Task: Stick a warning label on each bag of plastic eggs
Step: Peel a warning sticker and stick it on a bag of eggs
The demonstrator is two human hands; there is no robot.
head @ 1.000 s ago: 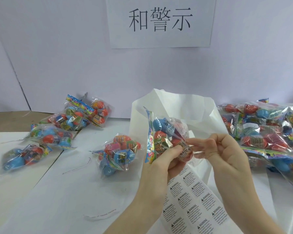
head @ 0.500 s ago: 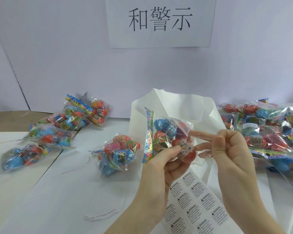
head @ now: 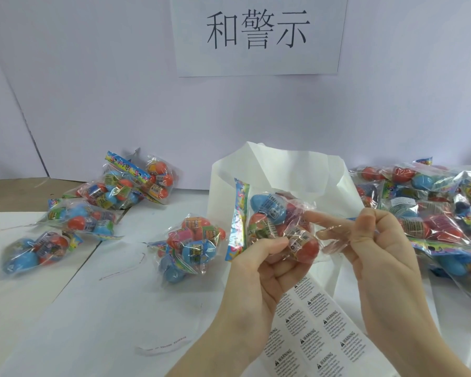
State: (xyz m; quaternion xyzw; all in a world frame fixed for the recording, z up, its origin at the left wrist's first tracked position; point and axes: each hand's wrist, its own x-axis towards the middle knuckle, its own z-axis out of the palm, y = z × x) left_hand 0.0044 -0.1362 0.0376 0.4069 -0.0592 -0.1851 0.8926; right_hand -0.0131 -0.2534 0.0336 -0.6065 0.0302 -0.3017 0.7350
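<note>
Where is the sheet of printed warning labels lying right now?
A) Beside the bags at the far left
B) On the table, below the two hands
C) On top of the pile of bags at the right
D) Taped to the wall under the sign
B: the sheet of warning labels lies flat on the table, under the left hand and right hand, which hold up a bag of eggs.
</note>
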